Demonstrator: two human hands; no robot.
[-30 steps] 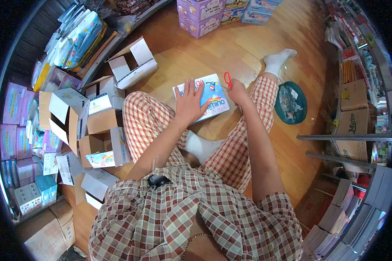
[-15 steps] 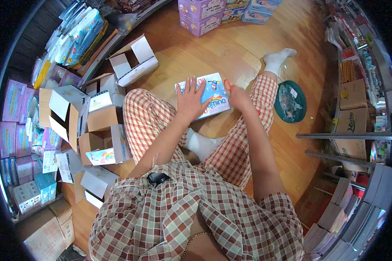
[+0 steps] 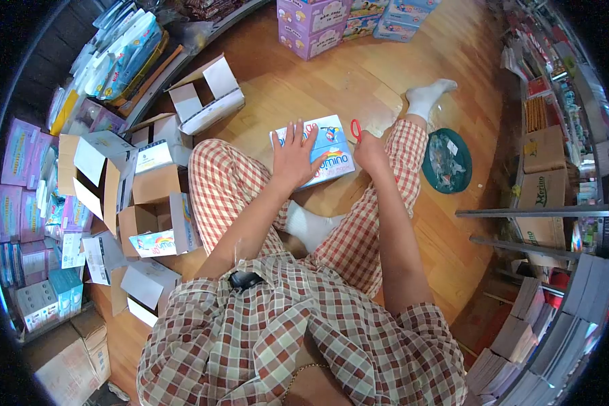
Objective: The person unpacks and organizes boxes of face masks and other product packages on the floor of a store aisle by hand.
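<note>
Down on the wooden floor, the left hand presses flat, fingers spread, on a blue-and-white printed cardboard box. The right hand is clenched around red-handled scissors at the box's edge.

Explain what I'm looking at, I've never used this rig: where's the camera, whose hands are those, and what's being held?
There is no machine. One camera sits on a person's head and looks down through a wide, rounded lens, so you see their own checked clothes, legs and arms. They sit on a wooden floor. The left hand lies flat, fingers spread, on a blue and white box in front of them. The right hand holds red-handled scissors at the box's right edge. Opened cardboard boxes lie at their left, a green dish at their right, purple boxes ahead.
</note>
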